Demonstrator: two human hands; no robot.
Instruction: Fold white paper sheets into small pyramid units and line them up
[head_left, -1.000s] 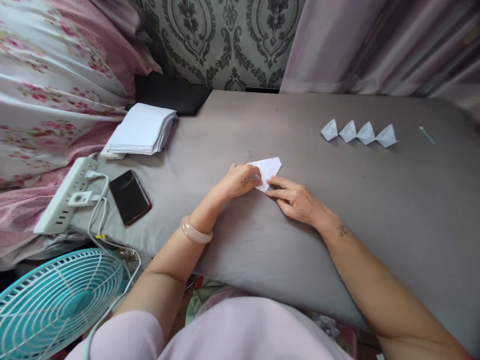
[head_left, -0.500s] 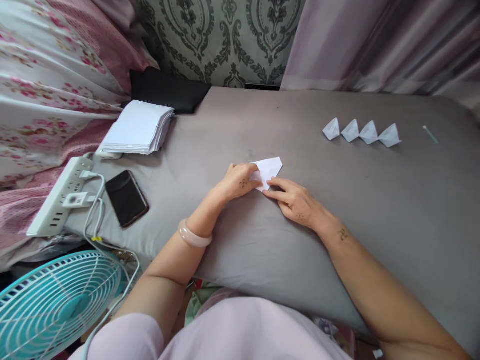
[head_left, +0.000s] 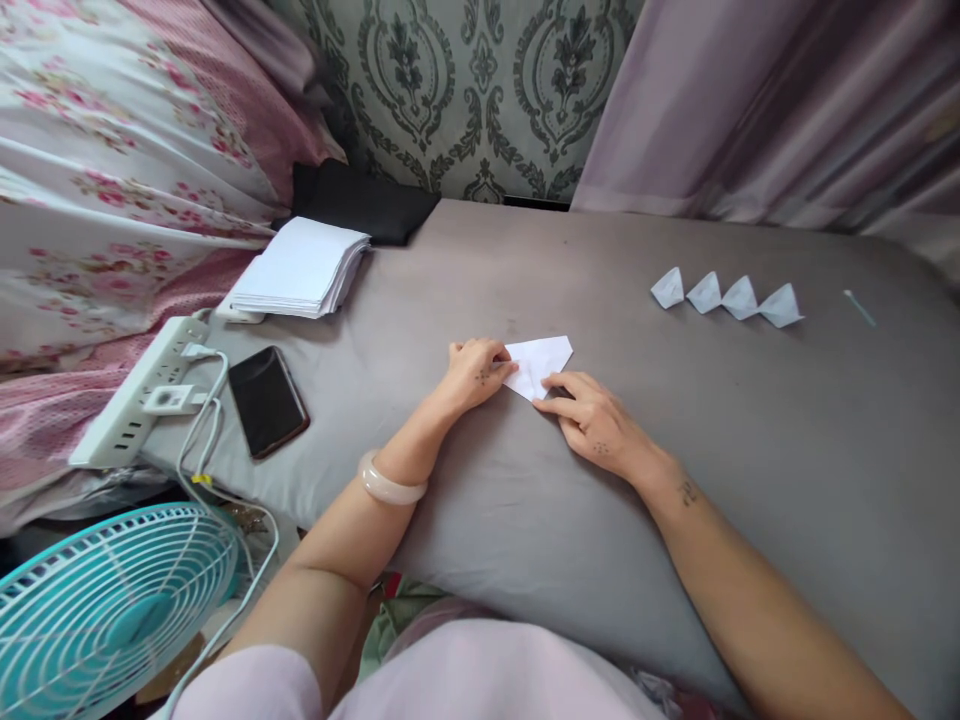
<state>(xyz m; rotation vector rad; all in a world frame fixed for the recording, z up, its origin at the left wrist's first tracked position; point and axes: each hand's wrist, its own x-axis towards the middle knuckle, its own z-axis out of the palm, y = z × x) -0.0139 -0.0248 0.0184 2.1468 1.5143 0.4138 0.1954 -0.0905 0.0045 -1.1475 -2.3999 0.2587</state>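
A folded sheet of white paper lies on the grey cloth surface in front of me, pointed at the bottom and wider at the top. My left hand pinches its left edge between thumb and fingers. On the lower right side rests my right hand, its index and middle fingers stretched out and touching the paper near its lower tip. Farther off to the right, several folded white paper shapes stand in a row, their points up.
At the back left sits a stack of white paper beside a black folded item. A phone, a power strip with cables and a teal fan are on my left. A small thin stick lies far right.
The left fingers have drawn back from over the paper to its left edge, baring more of it. The right hand stays at the lower side. The whole view has shifted slightly.
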